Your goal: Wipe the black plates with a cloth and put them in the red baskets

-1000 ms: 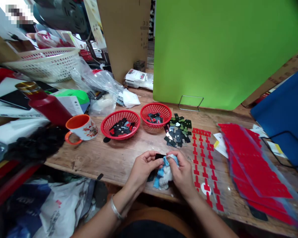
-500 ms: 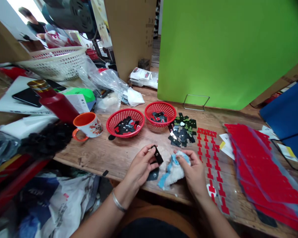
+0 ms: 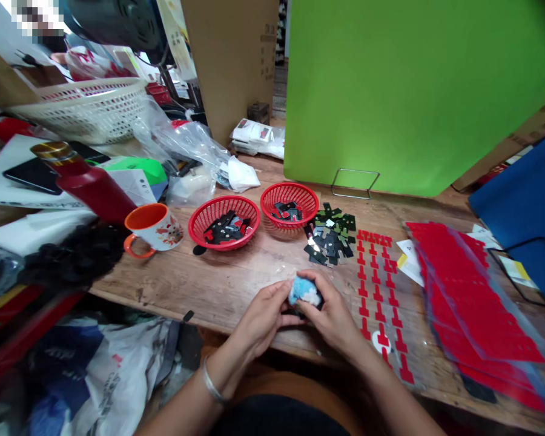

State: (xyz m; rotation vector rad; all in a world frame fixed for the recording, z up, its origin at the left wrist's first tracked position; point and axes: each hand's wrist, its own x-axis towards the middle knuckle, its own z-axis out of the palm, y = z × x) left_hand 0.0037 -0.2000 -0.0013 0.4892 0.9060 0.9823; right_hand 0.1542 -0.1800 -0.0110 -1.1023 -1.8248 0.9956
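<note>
My right hand (image 3: 330,315) is closed on a bunched blue-and-white cloth (image 3: 304,290). The cloth presses against a small flat black piece (image 3: 295,312), gripped at its edge by my left hand (image 3: 266,312); only dark slivers of the piece show. Both hands meet above the front edge of the wooden table. Beyond them lies a loose pile of black notched pieces (image 3: 330,242). Two red plastic baskets, a left one (image 3: 224,243) and a right one (image 3: 289,223), hold similar pieces, some with red on them.
Red T-shaped stickers (image 3: 379,293) lie in rows on a clear sheet to the right, beside stacked red sheets (image 3: 476,303). At left stand an orange-and-white mug (image 3: 163,233) and a dark red bottle (image 3: 93,191). A green board (image 3: 390,91) closes off the back.
My right hand has brought the cloth left onto the black piece in my left hand, and the cloth is bunched tighter. The view has shifted slightly.
</note>
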